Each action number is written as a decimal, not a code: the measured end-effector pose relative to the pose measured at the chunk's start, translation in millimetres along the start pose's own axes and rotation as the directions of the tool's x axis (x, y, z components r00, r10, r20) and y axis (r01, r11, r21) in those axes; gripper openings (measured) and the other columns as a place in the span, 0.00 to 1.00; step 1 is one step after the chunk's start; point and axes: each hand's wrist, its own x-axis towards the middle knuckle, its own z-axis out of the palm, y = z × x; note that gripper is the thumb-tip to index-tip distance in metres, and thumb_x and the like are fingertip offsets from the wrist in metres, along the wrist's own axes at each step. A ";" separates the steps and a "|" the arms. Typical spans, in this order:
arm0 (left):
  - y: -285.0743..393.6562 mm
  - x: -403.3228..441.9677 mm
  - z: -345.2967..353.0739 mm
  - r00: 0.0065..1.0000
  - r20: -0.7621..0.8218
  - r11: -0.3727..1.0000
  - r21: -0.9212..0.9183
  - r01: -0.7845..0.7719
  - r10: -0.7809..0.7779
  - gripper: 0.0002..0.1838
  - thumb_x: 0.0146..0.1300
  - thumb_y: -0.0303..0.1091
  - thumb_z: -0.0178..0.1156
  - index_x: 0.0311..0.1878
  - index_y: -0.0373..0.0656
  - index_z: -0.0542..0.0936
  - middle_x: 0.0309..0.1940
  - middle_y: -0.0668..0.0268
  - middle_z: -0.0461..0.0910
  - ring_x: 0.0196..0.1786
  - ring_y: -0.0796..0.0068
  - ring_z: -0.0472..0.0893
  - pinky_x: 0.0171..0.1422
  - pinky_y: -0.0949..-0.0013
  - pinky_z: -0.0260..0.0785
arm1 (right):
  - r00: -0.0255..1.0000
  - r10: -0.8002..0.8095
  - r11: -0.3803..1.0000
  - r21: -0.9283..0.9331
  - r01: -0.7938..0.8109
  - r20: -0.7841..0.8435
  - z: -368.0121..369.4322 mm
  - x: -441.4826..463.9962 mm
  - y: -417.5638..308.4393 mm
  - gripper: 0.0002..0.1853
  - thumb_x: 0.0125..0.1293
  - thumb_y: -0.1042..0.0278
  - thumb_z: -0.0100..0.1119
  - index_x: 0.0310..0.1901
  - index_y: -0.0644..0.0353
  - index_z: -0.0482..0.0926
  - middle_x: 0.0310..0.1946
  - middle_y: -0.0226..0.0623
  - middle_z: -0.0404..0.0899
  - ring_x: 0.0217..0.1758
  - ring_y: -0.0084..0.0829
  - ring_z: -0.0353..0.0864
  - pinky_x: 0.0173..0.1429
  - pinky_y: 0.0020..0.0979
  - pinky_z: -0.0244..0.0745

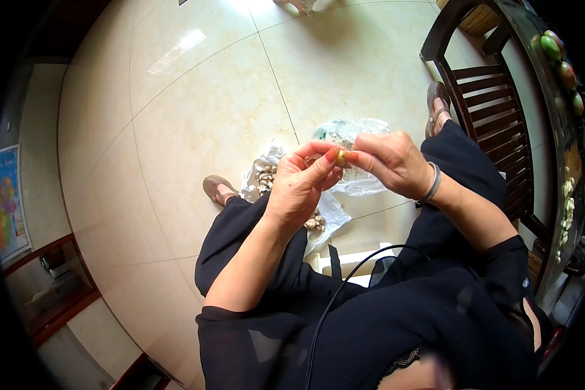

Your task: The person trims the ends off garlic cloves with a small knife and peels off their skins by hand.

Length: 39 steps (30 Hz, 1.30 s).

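Observation:
Between my legs, both hands meet above the floor. My left hand [300,179] is closed, its thumb and fingertips pinching a small yellowish, nut-like piece [342,156]. From the other side, the thumb and curled fingers of my right hand [396,164] press on the same piece. Its exact kind is too small to tell. Below the hands, a white plastic bag [333,218] lies spread on the floor with several small, round, pale brown pieces [316,222] on it; my left hand hides part of it. Beside it sits a clear plastic bag [365,183], partly behind my right hand.
A dark wooden chair [491,97] stands at the right beside a table edge. Green and reddish fruits [565,75] and pale pieces in a row [567,208] lie on the table. A black cable [331,302] crosses my lap. A map [10,201] hangs at the left.

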 end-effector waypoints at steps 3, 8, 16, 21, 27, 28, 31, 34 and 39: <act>1.0 -0.6 0.6 1.000 -0.006 1.000 0.003 0.002 -0.002 0.09 0.58 0.32 0.58 0.40 0.39 0.75 0.33 0.67 0.78 0.36 0.82 0.75 0.44 0.78 0.68 | 1.000 0.004 1.000 -0.015 -0.004 0.009 -0.7 0.3 -1.2 0.13 0.62 0.61 0.50 0.27 0.61 0.71 0.16 0.40 0.70 0.20 0.38 0.72 0.23 0.33 0.64; 1.4 -0.6 0.4 1.000 -0.008 1.000 0.004 0.001 -0.001 0.10 0.58 0.32 0.58 0.41 0.39 0.75 0.34 0.68 0.78 0.36 0.83 0.74 0.44 0.78 0.68 | 1.000 -0.018 0.998 -0.061 0.019 0.016 -0.5 1.1 -1.9 0.13 0.62 0.60 0.49 0.26 0.60 0.71 0.16 0.39 0.70 0.19 0.38 0.71 0.22 0.33 0.64; 1.1 2.2 -3.7 1.000 -0.010 0.999 -0.038 0.002 -0.003 0.12 0.58 0.32 0.57 0.43 0.38 0.75 0.34 0.67 0.77 0.35 0.82 0.74 0.43 0.79 0.68 | 0.993 -0.116 0.982 -0.148 0.114 0.001 0.2 0.9 -8.8 0.12 0.61 0.60 0.51 0.27 0.59 0.72 0.16 0.38 0.71 0.19 0.37 0.73 0.21 0.32 0.65; -0.5 4.0 -8.3 1.000 0.022 0.998 -0.057 -0.004 0.006 0.13 0.59 0.33 0.56 0.45 0.37 0.74 0.34 0.66 0.77 0.33 0.80 0.74 0.37 0.80 0.66 | 0.997 -0.081 0.978 -0.192 0.079 -0.003 -1.1 0.1 -5.7 0.12 0.61 0.60 0.51 0.27 0.59 0.71 0.17 0.38 0.71 0.19 0.37 0.73 0.21 0.32 0.65; 0.8 4.0 -7.8 0.999 0.035 0.999 -0.046 -0.007 0.008 0.13 0.59 0.33 0.56 0.45 0.36 0.75 0.33 0.66 0.77 0.31 0.80 0.74 0.34 0.81 0.63 | 0.999 -0.027 0.986 -0.167 0.022 -0.028 -2.8 1.7 -3.8 0.11 0.58 0.62 0.57 0.29 0.61 0.70 0.18 0.41 0.71 0.20 0.40 0.74 0.23 0.32 0.67; 0.7 3.8 -7.8 0.999 0.042 0.999 -0.038 -0.010 0.011 0.13 0.59 0.33 0.56 0.45 0.36 0.75 0.34 0.66 0.77 0.32 0.80 0.74 0.35 0.81 0.64 | 1.000 -0.022 0.986 -0.164 0.018 -0.022 -2.6 1.7 -3.3 0.11 0.58 0.62 0.57 0.30 0.61 0.70 0.18 0.42 0.72 0.21 0.40 0.75 0.23 0.31 0.67; -0.4 3.9 -6.9 0.999 0.050 0.999 -0.030 -0.020 0.022 0.13 0.59 0.33 0.57 0.45 0.37 0.75 0.35 0.66 0.77 0.32 0.81 0.74 0.38 0.80 0.66 | 1.000 -0.011 0.987 -0.162 0.009 -0.011 -2.3 1.5 -3.0 0.12 0.58 0.61 0.57 0.30 0.61 0.70 0.19 0.42 0.72 0.21 0.40 0.75 0.24 0.32 0.67; 0.3 3.0 -5.8 0.998 0.049 0.999 -0.015 -0.031 0.031 0.13 0.59 0.32 0.57 0.45 0.37 0.74 0.35 0.66 0.78 0.33 0.81 0.74 0.40 0.80 0.67 | 1.000 0.001 0.985 -0.170 -0.001 0.003 -1.9 1.8 -4.5 0.11 0.58 0.62 0.57 0.30 0.62 0.71 0.18 0.42 0.71 0.21 0.41 0.74 0.24 0.32 0.67; 0.7 0.7 -1.6 0.999 -0.007 0.999 0.021 -0.037 0.037 0.12 0.59 0.32 0.57 0.44 0.37 0.75 0.35 0.66 0.78 0.33 0.81 0.74 0.41 0.80 0.67 | 1.000 0.020 0.985 -0.169 -0.018 0.012 -0.6 0.8 -3.2 0.10 0.59 0.63 0.55 0.29 0.62 0.72 0.18 0.42 0.69 0.21 0.42 0.73 0.24 0.33 0.66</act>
